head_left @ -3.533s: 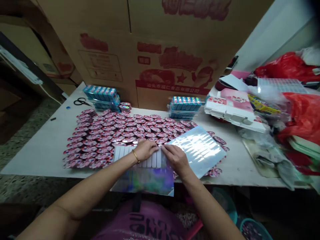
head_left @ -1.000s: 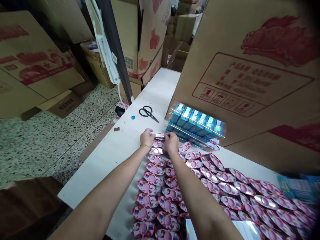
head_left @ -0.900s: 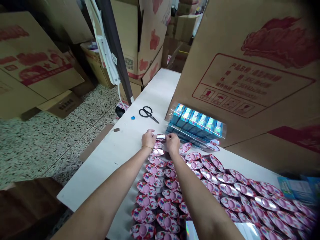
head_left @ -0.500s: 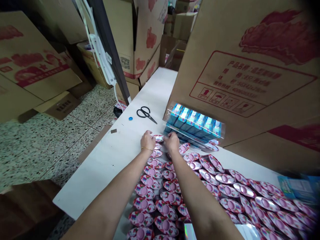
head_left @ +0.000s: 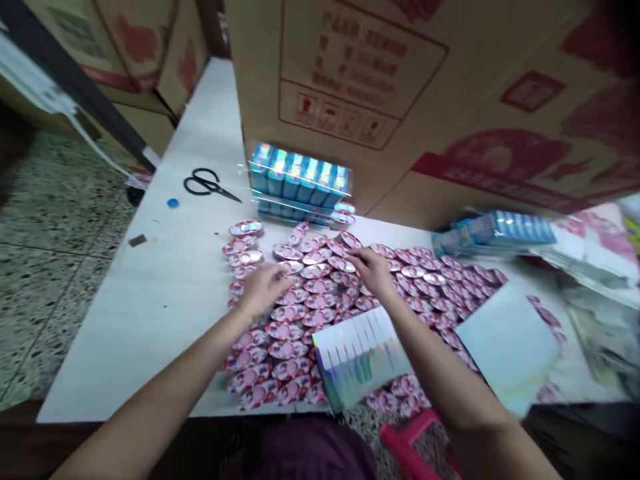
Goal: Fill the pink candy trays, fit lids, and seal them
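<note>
Oval pink-topped containers (head_left: 283,331) with red and pink print stand close together in rows on the white table. My left hand (head_left: 261,291) is over the left rows, its thumb and fingers apart, close to an oval container (head_left: 290,268). To the right, my right hand (head_left: 374,272) reaches in among the containers, fingers stretched to the left. Its fingertips are at an oval container (head_left: 343,265), possibly touching it; blur hides the contact. A pale box with a row of slim packs (head_left: 363,353) lies on the containers between my forearms.
Black scissors (head_left: 213,185) and a blue cap (head_left: 173,203) lie on the table (head_left: 135,320) at left. Clear-wrapped blue boxes (head_left: 300,180) stand before a large carton (head_left: 350,153). More blue packs (head_left: 500,230) and a pale sheet (head_left: 510,343) are at right. A red stool (head_left: 410,453) stands below.
The view has swung right and down. My hands have left the far end of the left row and come nearer, wider apart, with the right hand further right over the containers.
</note>
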`<state>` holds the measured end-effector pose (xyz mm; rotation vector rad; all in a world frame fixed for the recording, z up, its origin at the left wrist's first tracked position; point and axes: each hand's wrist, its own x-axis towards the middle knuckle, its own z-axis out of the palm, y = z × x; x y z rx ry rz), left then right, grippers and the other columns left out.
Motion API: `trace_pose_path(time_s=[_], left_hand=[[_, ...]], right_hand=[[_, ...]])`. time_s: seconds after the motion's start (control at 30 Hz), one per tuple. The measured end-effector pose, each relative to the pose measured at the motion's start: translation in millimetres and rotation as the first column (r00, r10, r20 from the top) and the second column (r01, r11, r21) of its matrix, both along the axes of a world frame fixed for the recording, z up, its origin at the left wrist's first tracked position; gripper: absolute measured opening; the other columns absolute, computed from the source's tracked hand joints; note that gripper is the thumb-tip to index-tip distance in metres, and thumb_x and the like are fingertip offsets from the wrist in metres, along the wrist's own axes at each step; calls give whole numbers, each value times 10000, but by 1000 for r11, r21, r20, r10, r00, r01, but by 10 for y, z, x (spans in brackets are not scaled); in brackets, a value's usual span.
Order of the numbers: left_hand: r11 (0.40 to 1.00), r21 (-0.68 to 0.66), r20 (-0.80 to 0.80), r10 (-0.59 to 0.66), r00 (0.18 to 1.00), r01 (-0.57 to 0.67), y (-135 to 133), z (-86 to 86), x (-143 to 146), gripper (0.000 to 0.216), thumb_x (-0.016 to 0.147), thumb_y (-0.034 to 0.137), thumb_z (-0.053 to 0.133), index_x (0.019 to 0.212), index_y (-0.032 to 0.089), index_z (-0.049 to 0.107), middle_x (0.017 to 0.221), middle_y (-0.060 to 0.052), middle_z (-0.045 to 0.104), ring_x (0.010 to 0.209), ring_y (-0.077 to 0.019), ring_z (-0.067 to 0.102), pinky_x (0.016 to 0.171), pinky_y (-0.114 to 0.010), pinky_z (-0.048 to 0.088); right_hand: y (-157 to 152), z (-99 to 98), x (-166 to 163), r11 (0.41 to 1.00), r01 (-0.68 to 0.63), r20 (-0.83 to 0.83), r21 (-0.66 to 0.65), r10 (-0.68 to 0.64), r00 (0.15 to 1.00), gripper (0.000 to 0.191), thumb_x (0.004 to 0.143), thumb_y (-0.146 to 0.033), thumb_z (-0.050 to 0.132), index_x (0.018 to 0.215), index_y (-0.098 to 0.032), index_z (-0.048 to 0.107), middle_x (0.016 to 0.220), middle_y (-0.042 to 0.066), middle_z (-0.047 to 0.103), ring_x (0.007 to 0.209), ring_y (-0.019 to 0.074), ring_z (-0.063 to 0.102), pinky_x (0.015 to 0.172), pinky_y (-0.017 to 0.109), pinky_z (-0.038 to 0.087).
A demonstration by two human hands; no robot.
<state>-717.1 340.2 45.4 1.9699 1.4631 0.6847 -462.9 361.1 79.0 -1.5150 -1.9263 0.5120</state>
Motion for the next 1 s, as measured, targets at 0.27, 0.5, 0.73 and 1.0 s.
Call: trace_pose_path(time_s=[0.27,0.5,0.73,1.0], left_hand=[[961,8,-280,-263,923,276,-894,-65,1150,461,666,499,533,1037,226,510,991,-80,475,935,-250,405,754,-362,302],[981,-6,-326,-186,927,195,-771,-219,1668,217,696,367,556,813,186,532,957,-60,480,924,-224,402,754,-337,302],[988,16,-307,-143,941,156,-805,-286,1732,129,732,311,513,748,183,513,916,-54,490,906,-208,406,750,-327,299],[989,45,-324,-119,939,141,-820,-292,1787,135,759,310,466,759,183,509,903,-60,498,891,-214,414,735,-340,299]], right_hand=[[-1251,-223,972,999,0,430,34,-14,903,311,805,-239,439,1107,-234,515,1085,76,522,991,210,461,838,377,373],[-962,-452,1433,999,-54,542,7,41,839,250,801,-247,454,1014,-248,586,1023,58,550,922,204,489,793,358,405],[-1223,-677,1616,990,-126,539,64,72,839,382,826,-168,362,1195,-235,439,1168,50,491,1049,181,449,888,334,391],[-1330,-529,1752,979,-153,501,133,67,863,234,832,-170,372,974,-189,557,1097,76,546,1015,175,485,854,345,410]])
